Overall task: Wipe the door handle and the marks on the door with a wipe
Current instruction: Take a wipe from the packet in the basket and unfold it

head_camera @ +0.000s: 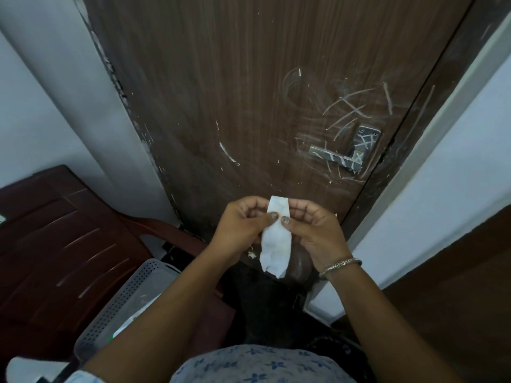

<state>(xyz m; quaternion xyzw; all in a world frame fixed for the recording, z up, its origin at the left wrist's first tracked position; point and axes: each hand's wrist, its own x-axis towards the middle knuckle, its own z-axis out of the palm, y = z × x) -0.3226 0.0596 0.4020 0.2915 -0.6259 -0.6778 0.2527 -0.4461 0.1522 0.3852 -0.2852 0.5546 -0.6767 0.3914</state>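
Note:
A brown wooden door (221, 92) fills the view ahead. Its metal lever handle (336, 157) sits at the right, streaked with white scribbles. More white marks (351, 109) cross the wood above the handle, and a short white streak (228, 154) lies to its left. A white wipe (276, 239) hangs folded in front of the lower door, faintly stained. My left hand (243, 228) and my right hand (312, 230) both pinch its upper part with thumbs and fingers, well below the handle.
A dark red plastic chair (63, 239) stands at the left. A grey perforated basket (121, 297) holding a pack rests on it by my left arm. White walls (442, 189) flank the door frame on both sides.

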